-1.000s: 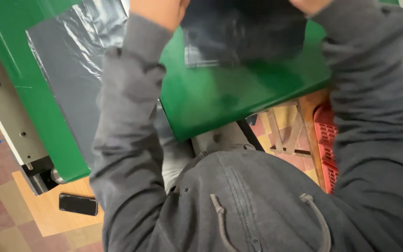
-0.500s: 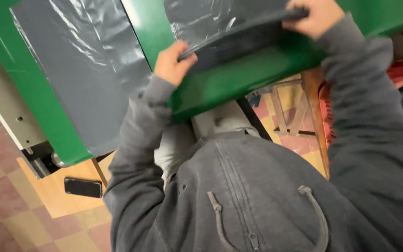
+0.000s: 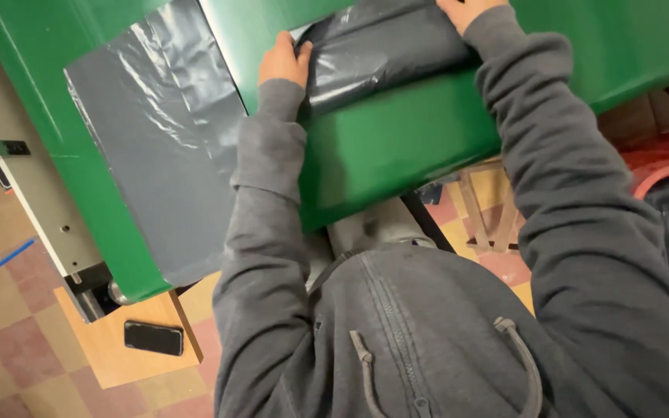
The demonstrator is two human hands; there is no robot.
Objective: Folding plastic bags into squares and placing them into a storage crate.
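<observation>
A folded stack of grey plastic bags [image 3: 385,50] lies on the green table [image 3: 396,147] in front of me. My left hand [image 3: 284,60] grips the stack's left edge, fingers curled over it. My right hand [image 3: 466,9] presses on the stack's right upper edge at the top of the view, partly cut off. Both arms are in grey hoodie sleeves. A flat sheet of grey plastic [image 3: 160,147] lies spread on the green surface to the left, apart from my hands.
A black phone [image 3: 153,337] rests on a wooden board [image 3: 110,348] on the tiled floor at lower left. A grey metal machine frame [image 3: 36,193] runs along the left side. A red crate [image 3: 660,159] stands at the right.
The view has tilted down, so the table and bags appear lower. My hands have brought the folded stack down flat on the green table, left hand shifting to its left edge.
</observation>
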